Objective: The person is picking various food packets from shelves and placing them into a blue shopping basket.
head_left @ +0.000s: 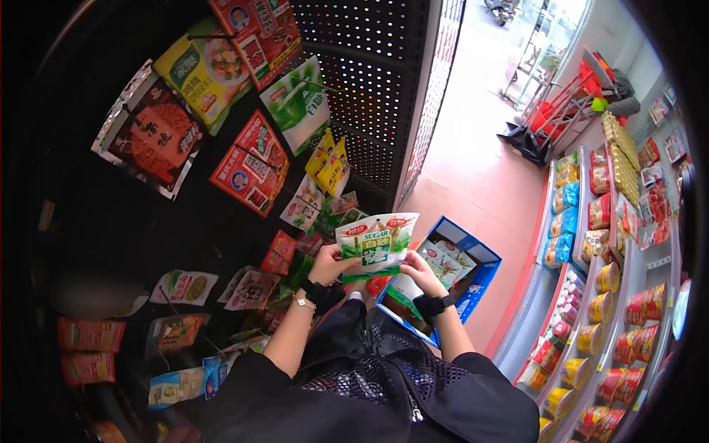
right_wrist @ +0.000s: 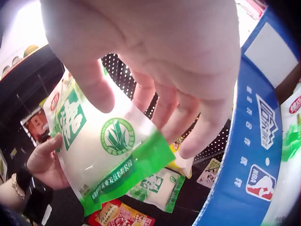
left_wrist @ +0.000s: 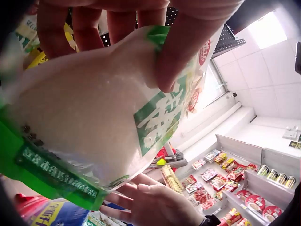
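A white and green bag of sugar (head_left: pixel 377 247) is held up in front of the person's body, its printed front facing up toward the head camera. The left hand (head_left: pixel 331 264) grips its left side, thumb pressed on the front and fingers behind, as the left wrist view shows close up. At the bag's lower right edge is the right hand (head_left: pixel 421 275). Its thumb lies over the front in the right wrist view, with the fingers (right_wrist: pixel 171 110) on the far side. Below and right stands a blue cardboard box (head_left: pixel 481 284) with more green-and-white packets (head_left: pixel 450 260) inside.
Hanging packets of seasoning (head_left: pixel 255 164) fill the dark rack on the left, beside a perforated panel (head_left: pixel 362 81). Shelves (head_left: pixel 583 273) of cup noodles and snacks run along the right. Cleaning tools (head_left: pixel 550 118) lean near the bright doorway, beyond the pinkish tiled floor (head_left: pixel 473 184).
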Demonstrator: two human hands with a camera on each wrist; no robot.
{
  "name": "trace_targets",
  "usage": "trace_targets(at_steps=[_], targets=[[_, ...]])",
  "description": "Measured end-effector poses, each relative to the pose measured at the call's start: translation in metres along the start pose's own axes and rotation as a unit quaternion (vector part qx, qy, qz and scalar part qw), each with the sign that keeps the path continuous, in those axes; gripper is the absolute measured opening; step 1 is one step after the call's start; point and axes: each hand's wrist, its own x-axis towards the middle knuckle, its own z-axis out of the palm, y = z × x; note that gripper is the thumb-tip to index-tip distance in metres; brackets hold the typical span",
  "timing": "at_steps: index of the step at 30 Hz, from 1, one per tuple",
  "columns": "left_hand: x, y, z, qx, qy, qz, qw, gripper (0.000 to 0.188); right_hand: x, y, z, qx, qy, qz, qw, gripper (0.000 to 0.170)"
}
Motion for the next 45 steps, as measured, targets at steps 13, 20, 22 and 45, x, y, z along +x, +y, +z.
trace_targets(at_steps=[13, 20, 22, 45], targets=[[-0.016, -0.034, -0.027, 0.052, 0.135, -0.022, 0.989, 0.015, 0.033, 0.034, 0.043, -0.006, 0.019, 0.022, 1.000, 0.019], [-0.008, -0.088, -0.050, -0.048, 0.181, -0.090, 0.978, 0.017, 0.054, 0.051, 0.050, -0.085, 0.080, 0.005, 0.993, 0.017], [-0.003, -0.098, -0.057, -0.069, 0.199, -0.139, 0.968, 0.020, 0.057, 0.049, 0.050, -0.121, 0.089, 0.006, 0.989, 0.018], [0.025, -0.075, -0.062, -0.065, 0.211, -0.250, 0.943, 0.024, 0.110, 0.097, 0.036, -0.162, 0.123, 0.044, 0.978, 0.023]])
